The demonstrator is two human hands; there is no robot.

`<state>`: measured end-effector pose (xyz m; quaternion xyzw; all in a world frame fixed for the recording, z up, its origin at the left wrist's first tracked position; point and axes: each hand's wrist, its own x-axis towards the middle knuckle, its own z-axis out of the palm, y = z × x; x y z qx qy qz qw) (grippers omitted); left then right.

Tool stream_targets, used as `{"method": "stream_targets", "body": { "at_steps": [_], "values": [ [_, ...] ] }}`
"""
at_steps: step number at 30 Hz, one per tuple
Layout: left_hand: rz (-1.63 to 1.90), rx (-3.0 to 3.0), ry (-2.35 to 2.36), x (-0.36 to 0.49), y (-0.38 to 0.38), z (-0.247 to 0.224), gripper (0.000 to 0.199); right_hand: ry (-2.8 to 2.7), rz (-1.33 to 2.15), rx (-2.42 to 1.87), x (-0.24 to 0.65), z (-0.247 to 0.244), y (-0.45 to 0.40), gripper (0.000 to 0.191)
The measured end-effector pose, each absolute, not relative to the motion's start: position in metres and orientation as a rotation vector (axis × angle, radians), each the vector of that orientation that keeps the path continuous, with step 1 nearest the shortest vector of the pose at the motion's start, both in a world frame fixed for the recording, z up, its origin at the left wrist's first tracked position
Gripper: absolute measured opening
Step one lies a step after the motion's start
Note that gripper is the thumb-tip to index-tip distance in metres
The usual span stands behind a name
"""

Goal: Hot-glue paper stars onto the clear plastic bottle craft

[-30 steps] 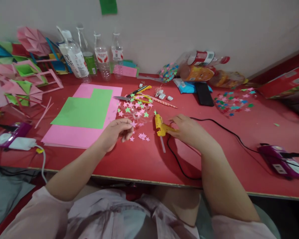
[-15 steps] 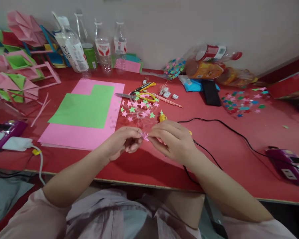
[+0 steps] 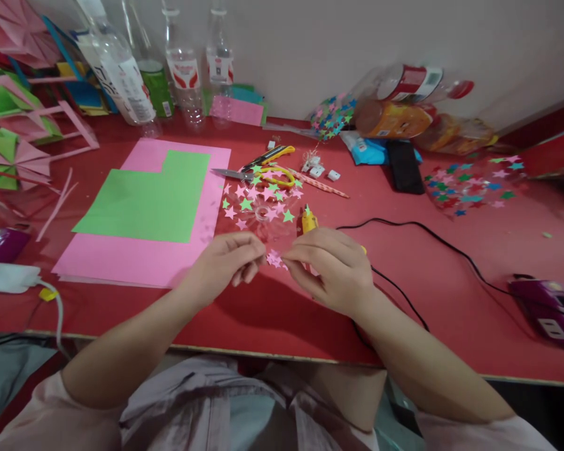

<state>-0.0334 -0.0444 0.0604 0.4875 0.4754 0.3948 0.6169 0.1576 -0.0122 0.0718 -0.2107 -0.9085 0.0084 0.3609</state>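
Small pink paper stars (image 3: 274, 259) lie between my two hands, near the table's front. My left hand (image 3: 237, 260) is closed, thumb against the fingers, beside the stars; what it pinches, if anything, is too small to name. My right hand (image 3: 326, 266) pinches at the right edge of the pink stars, its fingertips pressed together. Just beyond the hands stands a clear plastic piece (image 3: 262, 213) dotted with pink and green stars. A yellow glue gun (image 3: 309, 220) shows partly behind my right hand.
Pink sheets (image 3: 122, 262) and a green sheet (image 3: 145, 203) lie at left. Scissors (image 3: 235, 175), a cutter (image 3: 267, 158) and a straw lie behind. Bottles (image 3: 185, 75) line the wall. A black cable (image 3: 418, 235) crosses the right, near a phone (image 3: 404, 167).
The view has shifted slightly. My left hand has moved a little away from the pink stars, and the gap between my hands is wider.
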Motion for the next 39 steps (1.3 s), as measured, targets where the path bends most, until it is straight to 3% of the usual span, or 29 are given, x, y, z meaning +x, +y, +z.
{"method": "stream_targets", "body": {
  "at_steps": [3, 6, 10, 14, 39],
  "values": [
    [1.112, 1.514, 1.479, -0.038, -0.043, 0.061, 0.013, -2.323, -0.008, -0.578, 0.155, 0.074, -0.010, 0.009],
    [1.050, 1.767, 1.653, -0.041, -0.042, 0.057, 0.025, -2.355, -0.059, -0.576, 0.149, 0.074, -0.005, 0.007],
    [0.908, 1.900, 1.634, -0.039, -0.040, 0.050, 0.033, -2.417, -0.084, -0.635, 0.141, 0.070, 0.000, 0.010],
    [0.845, 1.949, 1.629, -0.037, -0.039, 0.047, 0.029, -2.424, -0.073, -0.683, 0.139, 0.065, 0.003, 0.010],
    [0.961, 2.017, 1.599, -0.034, -0.039, 0.046, 0.018, -2.324, -0.081, -0.762, 0.140, 0.054, 0.005, 0.006]
  ]
}}
